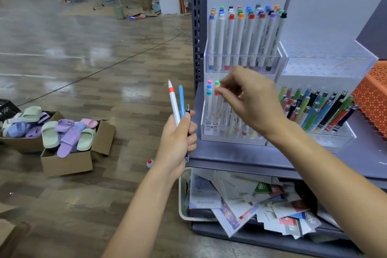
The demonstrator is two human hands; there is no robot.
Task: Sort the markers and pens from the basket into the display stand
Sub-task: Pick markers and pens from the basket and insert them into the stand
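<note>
My left hand (178, 140) grips three upright items: a white marker with a red band (173, 100), a blue pen (181, 98) and a dark pen (187, 109). My right hand (251, 100) reaches across the lowest left tier of the clear display stand (282, 56), its fingertips pinching the top of a white marker with an orange cap (216, 92) standing in that tier. White markers with coloured caps (245, 37) fill the upper tiers. Several coloured pens (318, 111) lean in the lower right compartment. An orange basket (374, 96) sits at the right edge of the shelf.
The stand rests on a grey metal shelf (230, 153). Below it, a bin (184, 195) holds loose leaflets. Cardboard boxes of pastel slippers (67, 138) lie on the wooden floor to the left. A small red-capped object (149, 162) lies on the floor near the shelf.
</note>
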